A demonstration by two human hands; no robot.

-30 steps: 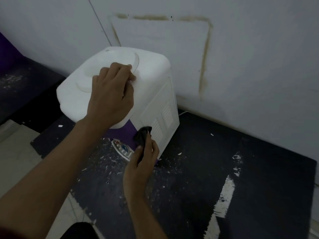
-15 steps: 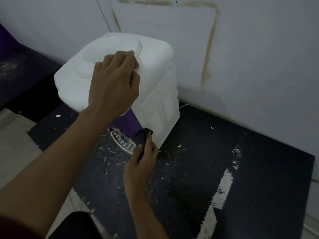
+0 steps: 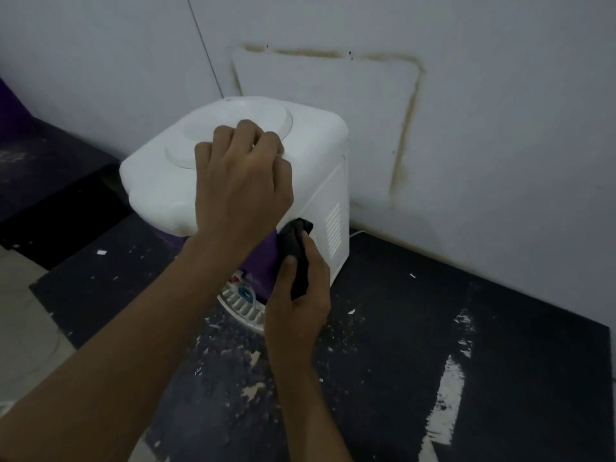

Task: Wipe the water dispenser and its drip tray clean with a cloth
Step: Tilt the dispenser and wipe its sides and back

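A white tabletop water dispenser (image 3: 320, 135) with a purple front stands on a dark counter against the wall. My left hand (image 3: 240, 185) rests on its top, fingers curled at the rim of the round bottle well. My right hand (image 3: 296, 305) holds a dark cloth (image 3: 296, 248) pressed against the dispenser's front right corner, beside the vented side panel. Below the purple front, the white slotted drip tray (image 3: 241, 306) shows partly, with a blue tap above it. My hands hide most of the front.
The dark counter (image 3: 416, 345) is scuffed, with white flecks and a white streak at the right. A stained pale wall (image 3: 466, 128) stands close behind the dispenser. A lower dark ledge (image 3: 50, 175) lies to the left, and pale floor shows at the bottom left.
My right hand has moved the cloth upward along the dispenser's front right corner. My left hand has stayed on the top. The camera view has shifted.
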